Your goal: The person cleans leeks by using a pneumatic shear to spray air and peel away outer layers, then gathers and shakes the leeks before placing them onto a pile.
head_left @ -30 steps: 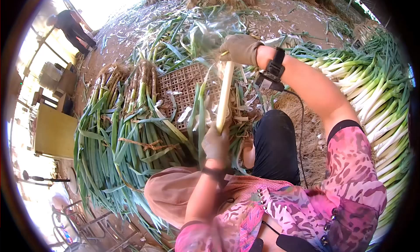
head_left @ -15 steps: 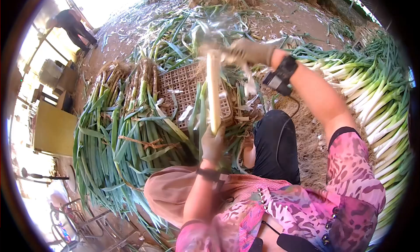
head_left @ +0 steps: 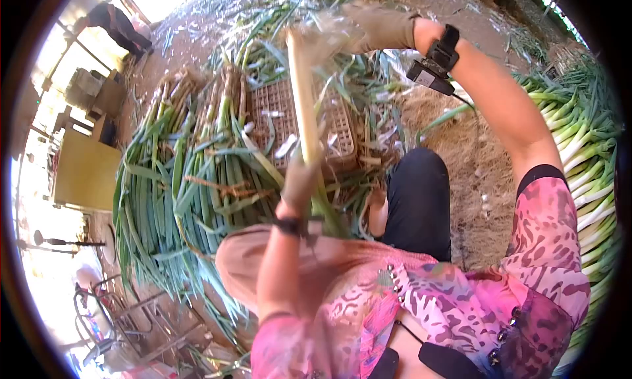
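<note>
A long pale leek [head_left: 301, 96] stands nearly upright in front of me, its root end up and leaning slightly left. My left hand [head_left: 303, 181], in a tan glove, is wrapped round its lower part, with green leaves below. My right hand [head_left: 378, 27], also gloved, is to the right of the root end; its fingers are smeared by motion, and whether they hold anything is unclear. Behind the leek lies a brown plastic crate [head_left: 339, 132] with pale peelings on it.
Untrimmed leeks [head_left: 164, 181] are piled at the left. Cleaned white leeks [head_left: 586, 175] lie in a row at the right. Dry root scraps [head_left: 474, 181] cover the ground near my knee. A yellow board [head_left: 85, 168] and a bending person [head_left: 115, 27] are at the far left.
The leek and my left hand have shifted left and up, the leek now tilting left. My right hand has moved up, and its fingers are blurred. The view has shifted slightly.
</note>
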Tool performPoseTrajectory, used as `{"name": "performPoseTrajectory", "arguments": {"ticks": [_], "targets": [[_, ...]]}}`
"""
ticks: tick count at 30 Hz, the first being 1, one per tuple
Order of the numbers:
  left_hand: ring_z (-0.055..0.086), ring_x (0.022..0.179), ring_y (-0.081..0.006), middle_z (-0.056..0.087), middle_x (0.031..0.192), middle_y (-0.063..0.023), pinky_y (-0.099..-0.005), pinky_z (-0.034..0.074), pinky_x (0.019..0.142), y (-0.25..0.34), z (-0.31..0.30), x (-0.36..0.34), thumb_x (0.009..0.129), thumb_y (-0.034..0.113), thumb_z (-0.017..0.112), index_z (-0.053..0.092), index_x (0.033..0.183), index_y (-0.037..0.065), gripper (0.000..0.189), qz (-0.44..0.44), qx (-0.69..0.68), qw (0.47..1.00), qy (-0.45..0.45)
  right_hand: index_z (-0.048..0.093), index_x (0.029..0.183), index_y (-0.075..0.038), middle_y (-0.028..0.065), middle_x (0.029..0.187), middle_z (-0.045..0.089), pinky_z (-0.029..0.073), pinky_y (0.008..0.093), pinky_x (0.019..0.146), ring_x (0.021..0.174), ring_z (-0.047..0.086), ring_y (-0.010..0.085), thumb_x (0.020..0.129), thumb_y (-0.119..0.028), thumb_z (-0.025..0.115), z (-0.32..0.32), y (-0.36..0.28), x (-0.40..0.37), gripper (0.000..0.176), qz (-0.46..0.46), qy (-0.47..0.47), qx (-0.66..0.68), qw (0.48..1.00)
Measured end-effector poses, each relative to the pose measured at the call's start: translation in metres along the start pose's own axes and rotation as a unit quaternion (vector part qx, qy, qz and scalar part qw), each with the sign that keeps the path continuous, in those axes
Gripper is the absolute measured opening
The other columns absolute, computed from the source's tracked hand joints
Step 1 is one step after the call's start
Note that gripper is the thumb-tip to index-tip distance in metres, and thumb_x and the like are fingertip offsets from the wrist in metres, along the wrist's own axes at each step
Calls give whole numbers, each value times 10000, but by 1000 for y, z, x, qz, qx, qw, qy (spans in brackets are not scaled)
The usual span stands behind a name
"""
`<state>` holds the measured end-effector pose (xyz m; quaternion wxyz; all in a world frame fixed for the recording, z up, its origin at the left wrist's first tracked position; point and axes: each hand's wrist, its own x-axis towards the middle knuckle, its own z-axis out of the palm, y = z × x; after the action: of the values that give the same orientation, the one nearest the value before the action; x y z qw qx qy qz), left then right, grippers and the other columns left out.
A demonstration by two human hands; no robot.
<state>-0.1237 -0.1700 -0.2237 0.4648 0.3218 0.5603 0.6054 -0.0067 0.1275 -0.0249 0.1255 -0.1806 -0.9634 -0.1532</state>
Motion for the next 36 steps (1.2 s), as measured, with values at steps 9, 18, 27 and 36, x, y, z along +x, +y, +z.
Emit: {"name": "performPoseTrajectory", "arguments": {"ticks": [9, 18, 27, 36], "targets": [[651, 811, -134, 702, 890, -50, -288, 521, 771, 157, 43, 42, 957, 380, 667, 676, 1034, 15, 373, 133, 102, 979, -114, 521, 1374, -68, 198, 1331, 585, 440, 433, 1065, 1252, 546, 367, 908, -423, 641, -55, -70, -13, 598, -85, 72, -61, 992], [648, 985, -156, 705, 1122, -121, -282, 515, 811, 181, 162, 56, 942, 216, 694, 554, 1379, 7, 504, 538, 339, 772, 8, 537, 1354, -83, 213, 1301, 607, 457, 467, 1017, 1208, 567, 405, 941, -490, 554, -205, 52, -220, 580, 182, 169, -54, 967], [606, 1132, -258, 631, 1249, -191, -372, 473, 1000, -4, 63, 92, 978, 192, 637, 551, 1290, -86, 426, 267, 329, 906, 2, 552, 1333, -97, 227, 1271, 630, 474, 501, 969, 1163, 588, 443, 975, -556, 468, -342, 102, -684, 588, 727, 178, -285, 599], [681, 910, -303, 716, 1002, -85, -439, 531, 799, -243, -1, 71, 850, 173, 588, 626, 1272, 147, 424, 354, 644, 504, -454, 450, 1324, -75, 266, 1172, 660, 517, 550, 898, 1112, 635, 445, 1009, -441, 488, -278, -31, -949, 484, 898, 117, -329, 268]]}}
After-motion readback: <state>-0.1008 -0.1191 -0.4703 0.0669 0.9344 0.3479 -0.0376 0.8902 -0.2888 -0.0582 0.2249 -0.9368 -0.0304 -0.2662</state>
